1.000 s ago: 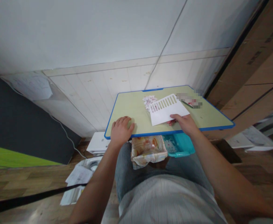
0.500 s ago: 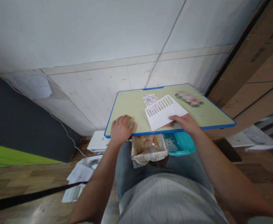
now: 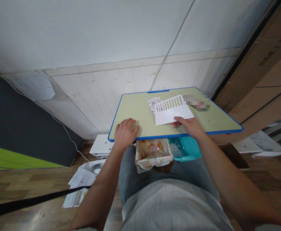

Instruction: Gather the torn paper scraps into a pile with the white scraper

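Note:
My right hand (image 3: 189, 124) grips the lower right corner of a white sheet (image 3: 171, 116), thumb on top and fingers beneath. A row of narrow slots is cut along the sheet's far edge. Behind the sheet's left corner lies a pile of small printed paper pieces (image 3: 152, 103), partly covered by it. My left hand (image 3: 126, 131) rests palm down on the front left of the pale green table (image 3: 135, 109), fingers spread a little, with nothing in it.
Under the table's blue front edge are a lined basket (image 3: 153, 157) and a turquoise bin (image 3: 188, 149). A blurred-out item (image 3: 199, 104) lies at the table's right. The wall stands behind, cardboard boxes (image 3: 262, 80) to the right. Papers (image 3: 84, 177) lie at the lower left.
The white sheet has turned clockwise in my right hand, and its near left corner has swung up and away from the front edge. My left hand has stayed in place.

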The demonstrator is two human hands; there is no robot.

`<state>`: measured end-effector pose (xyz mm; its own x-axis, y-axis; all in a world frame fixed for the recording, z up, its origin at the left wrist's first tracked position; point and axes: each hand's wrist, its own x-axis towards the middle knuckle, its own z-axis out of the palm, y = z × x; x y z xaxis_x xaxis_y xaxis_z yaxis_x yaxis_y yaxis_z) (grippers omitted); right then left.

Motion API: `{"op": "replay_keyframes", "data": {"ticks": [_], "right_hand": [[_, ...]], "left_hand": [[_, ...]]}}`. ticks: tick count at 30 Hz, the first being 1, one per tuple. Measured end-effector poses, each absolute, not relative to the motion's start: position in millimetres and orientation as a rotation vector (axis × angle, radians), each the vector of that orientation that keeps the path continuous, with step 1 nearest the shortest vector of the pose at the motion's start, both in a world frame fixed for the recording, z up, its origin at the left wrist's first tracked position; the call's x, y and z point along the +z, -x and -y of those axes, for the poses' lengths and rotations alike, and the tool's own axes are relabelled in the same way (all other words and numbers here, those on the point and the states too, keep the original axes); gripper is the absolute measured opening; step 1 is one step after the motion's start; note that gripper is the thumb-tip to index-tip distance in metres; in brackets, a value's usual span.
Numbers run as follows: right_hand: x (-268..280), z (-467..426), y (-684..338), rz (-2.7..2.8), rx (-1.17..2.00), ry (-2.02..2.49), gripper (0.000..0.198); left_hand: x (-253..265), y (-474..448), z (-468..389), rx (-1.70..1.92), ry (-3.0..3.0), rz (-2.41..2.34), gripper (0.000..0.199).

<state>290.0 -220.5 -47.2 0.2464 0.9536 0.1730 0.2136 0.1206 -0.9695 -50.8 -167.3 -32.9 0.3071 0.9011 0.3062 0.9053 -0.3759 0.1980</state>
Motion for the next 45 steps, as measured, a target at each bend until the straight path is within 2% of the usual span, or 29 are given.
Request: {"op": "replay_keyframes", "data": {"ticks": [28,34,37,40,43,45], "right_hand": [[-36,231,-289,1.332,0.922,1.245,0.037],[-43,225,-288,1.109,0.819,1.21,0.031],[-41,208,-297,0.987,0.805,1.178,0.04],[-31,181,-306,1.038,0.735,1.237,0.039],[-18,155,-305,1.16,0.711,1.235,0.031],[-12,144,-300,1.265,0.719,1.242,0.032]], "left_hand": [[-30,50,169,-0.58,2.531,1.754,0.038],[-30,51,168,-0.609,2.539,1.772,0.038],[-16,47,148,-0.521,2.571,1.854,0.038],[5,33,105,-0.442,2.635,1.936,0.045],[16,9,54,-0.634,2.626,1.884,0.046],[14,-6,27,-0.692,2.584,1.926,0.045]]}}
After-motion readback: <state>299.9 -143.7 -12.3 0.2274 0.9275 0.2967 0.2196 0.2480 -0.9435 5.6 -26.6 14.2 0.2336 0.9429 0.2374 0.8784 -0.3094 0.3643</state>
